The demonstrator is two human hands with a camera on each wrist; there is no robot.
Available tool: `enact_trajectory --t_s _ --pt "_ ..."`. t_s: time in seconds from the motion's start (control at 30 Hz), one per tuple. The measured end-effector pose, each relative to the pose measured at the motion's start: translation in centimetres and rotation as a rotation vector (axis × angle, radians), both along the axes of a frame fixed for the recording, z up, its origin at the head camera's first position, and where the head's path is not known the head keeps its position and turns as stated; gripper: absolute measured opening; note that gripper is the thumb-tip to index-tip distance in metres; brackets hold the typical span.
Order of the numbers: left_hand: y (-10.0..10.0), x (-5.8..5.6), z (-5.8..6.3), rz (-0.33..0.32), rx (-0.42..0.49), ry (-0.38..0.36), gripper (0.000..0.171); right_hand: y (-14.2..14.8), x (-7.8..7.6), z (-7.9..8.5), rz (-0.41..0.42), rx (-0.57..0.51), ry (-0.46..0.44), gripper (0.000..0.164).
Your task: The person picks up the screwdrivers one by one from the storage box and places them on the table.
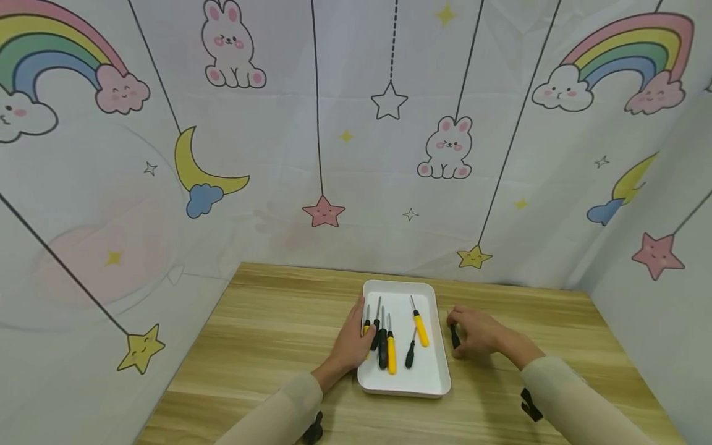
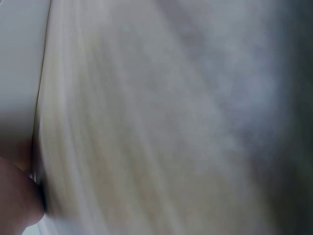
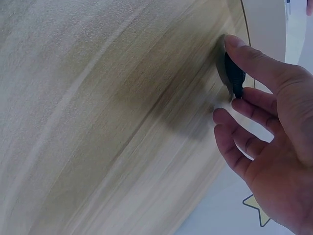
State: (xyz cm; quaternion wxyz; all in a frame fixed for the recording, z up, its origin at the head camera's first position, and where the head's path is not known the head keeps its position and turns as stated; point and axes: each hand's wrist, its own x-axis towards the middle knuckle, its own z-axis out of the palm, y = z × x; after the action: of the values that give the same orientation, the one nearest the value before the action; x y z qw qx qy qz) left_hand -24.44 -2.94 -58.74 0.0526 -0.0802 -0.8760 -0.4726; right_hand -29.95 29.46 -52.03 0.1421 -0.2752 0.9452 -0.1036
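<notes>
A white tray [image 1: 403, 386] lies on the wooden table with several screwdrivers in it. My left hand [image 1: 351, 341] grips the tray's left wall, thumb over the rim and fingers along the outside. In the left wrist view only a bit of that hand [image 2: 19, 198] shows beside the tray wall [image 2: 19, 73]. To the right of the tray, my right hand [image 1: 477, 332] holds a small screwdriver by its black handle [image 3: 234, 73], low over the table. The thumb is at one end of the handle and fingertips at the other; the shaft is hidden.
In the tray, black-handled and yellow-handled screwdrivers [image 1: 392, 355] cluster at the left. A yellow one [image 1: 420, 327] and a small black one [image 1: 410, 357] lie further right. The wooden table [image 1: 278, 321] meets a cartoon-printed curtain [image 1: 278, 154] behind and at both sides.
</notes>
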Motion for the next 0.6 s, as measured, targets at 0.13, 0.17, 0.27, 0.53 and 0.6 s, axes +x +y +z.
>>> enact_trajectory --t_s 0.13,0.17,0.27,0.53,0.6 --pt "0.05 0.05 -0.04 0.000 0.003 -0.005 0.072 -0.17 -0.12 -0.17 -0.009 0.020 -0.009 0.058" --pt "0.05 0.06 -0.01 0.001 0.001 -0.006 0.072 -0.24 -0.10 -0.10 -0.006 0.022 -0.010 0.058" --pt "0.07 0.03 -0.02 0.001 -0.003 -0.003 0.072 -0.33 0.01 0.06 -0.004 0.028 -0.010 0.058" --pt "0.06 -0.07 -0.12 0.000 -0.003 -0.001 0.073 -0.29 0.43 0.22 0.012 0.004 0.014 0.058" --pt "0.04 -0.07 -0.16 0.000 -0.005 -0.007 0.073 -0.25 0.50 0.10 0.015 0.001 0.022 0.058"
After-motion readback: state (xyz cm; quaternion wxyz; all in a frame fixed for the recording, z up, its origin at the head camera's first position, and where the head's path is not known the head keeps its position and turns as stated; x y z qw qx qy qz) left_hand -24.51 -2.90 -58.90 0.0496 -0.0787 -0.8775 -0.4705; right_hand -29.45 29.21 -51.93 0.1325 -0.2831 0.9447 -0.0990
